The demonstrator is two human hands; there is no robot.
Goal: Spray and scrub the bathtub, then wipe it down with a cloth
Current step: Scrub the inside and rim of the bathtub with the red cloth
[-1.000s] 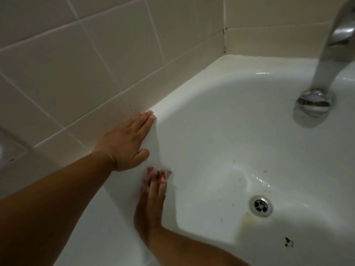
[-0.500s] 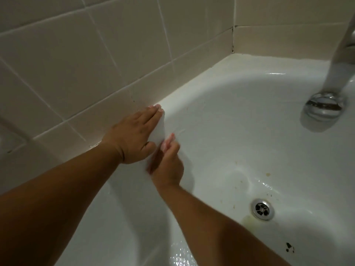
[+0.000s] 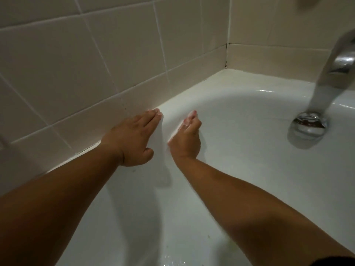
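Left hand lies flat, fingers straight, on the tub rim; right hand fingers clutch a pale pad against the inner wall. Scrubbing looks underway; cloth wipe seemingly remains.

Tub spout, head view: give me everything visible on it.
The tub spout looks like shiny chromed metal and sits at the right edge of the view. A tapering neck runs down from the top right, where the frame cuts it off, to a round ringed end low over the white bathtub, with a shadow beneath. Whether that end is a base or the outlet is unclear because of motion blur. The left hand and right hand are well apart from it.
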